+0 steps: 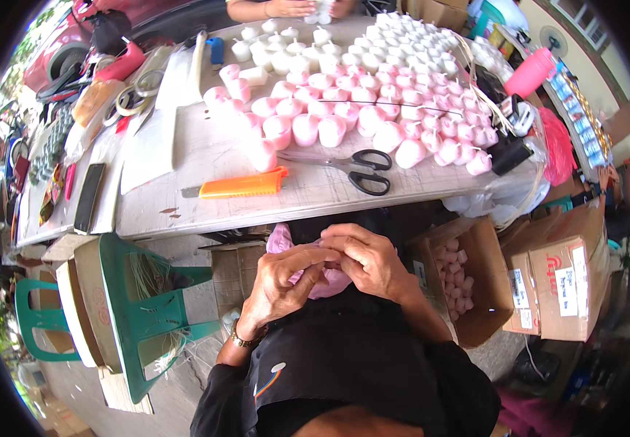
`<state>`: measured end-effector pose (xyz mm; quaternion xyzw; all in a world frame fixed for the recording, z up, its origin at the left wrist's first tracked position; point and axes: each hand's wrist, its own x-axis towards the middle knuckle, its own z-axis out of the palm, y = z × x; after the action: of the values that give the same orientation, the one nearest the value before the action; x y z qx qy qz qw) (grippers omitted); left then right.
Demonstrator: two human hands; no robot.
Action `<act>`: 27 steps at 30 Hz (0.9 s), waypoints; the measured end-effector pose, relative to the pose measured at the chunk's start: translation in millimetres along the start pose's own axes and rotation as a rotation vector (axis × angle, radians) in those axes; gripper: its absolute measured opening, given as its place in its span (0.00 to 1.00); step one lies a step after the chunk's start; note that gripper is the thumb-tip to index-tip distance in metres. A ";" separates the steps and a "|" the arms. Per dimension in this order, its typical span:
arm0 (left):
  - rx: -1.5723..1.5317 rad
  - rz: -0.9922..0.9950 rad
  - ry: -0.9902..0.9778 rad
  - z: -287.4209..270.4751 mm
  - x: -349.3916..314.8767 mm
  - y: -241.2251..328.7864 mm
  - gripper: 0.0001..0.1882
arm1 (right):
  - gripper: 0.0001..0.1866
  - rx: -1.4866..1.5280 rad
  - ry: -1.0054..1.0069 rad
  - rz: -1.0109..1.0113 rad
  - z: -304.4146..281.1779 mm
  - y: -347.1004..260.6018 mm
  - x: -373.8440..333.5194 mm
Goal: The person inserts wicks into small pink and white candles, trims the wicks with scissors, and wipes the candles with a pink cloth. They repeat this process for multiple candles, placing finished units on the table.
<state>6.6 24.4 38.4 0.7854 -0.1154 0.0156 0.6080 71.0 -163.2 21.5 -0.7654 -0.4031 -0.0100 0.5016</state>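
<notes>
Above my lap, just short of the table's near edge, my two hands meet with their fingertips close together. My left hand, with a watch at its wrist, is closed in a pinch. My right hand is pinched too, its fingertips touching near the left ones. Whatever lies between the fingers is hidden. Under and behind them spreads a pink cloth or bag. On the table ahead lie an orange box cutter and scissors with black handles. Beyond these stand many pink candles and white candles.
An open cardboard box holding pink candles stands at my right, beside more boxes. Green plastic chairs are at my left. Tape rolls and a dark phone-like slab lie on the table. Another person's hands work across it.
</notes>
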 end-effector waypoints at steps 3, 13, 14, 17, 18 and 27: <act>0.005 0.003 0.051 0.5 0.0 3.6 0.13 | 0.18 0.072 0.082 0.003 2.3 2.0 -5.0; -0.117 -0.071 0.015 13.5 -2.5 -6.9 0.10 | 0.08 0.009 0.180 -0.004 9.9 10.7 -27.7; -0.091 -0.068 0.010 12.6 -2.1 -8.6 0.10 | 0.07 -0.056 0.223 -0.045 8.3 14.3 -30.2; -0.062 -0.079 0.024 9.0 -2.3 -11.7 0.11 | 0.05 -0.197 0.239 0.036 -13.1 19.1 -46.0; -0.076 -0.057 0.051 7.6 -2.6 -12.2 0.11 | 0.05 -0.197 0.231 0.184 -22.5 19.0 -49.0; -0.069 -0.012 0.336 -8.0 0.9 -18.4 0.12 | 0.04 -0.533 1.260 0.224 -170.2 12.5 -85.4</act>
<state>12.0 36.3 23.2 0.7510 -0.0082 0.1390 0.6455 87.5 -349.2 60.6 -0.7479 0.0626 -0.4994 0.4328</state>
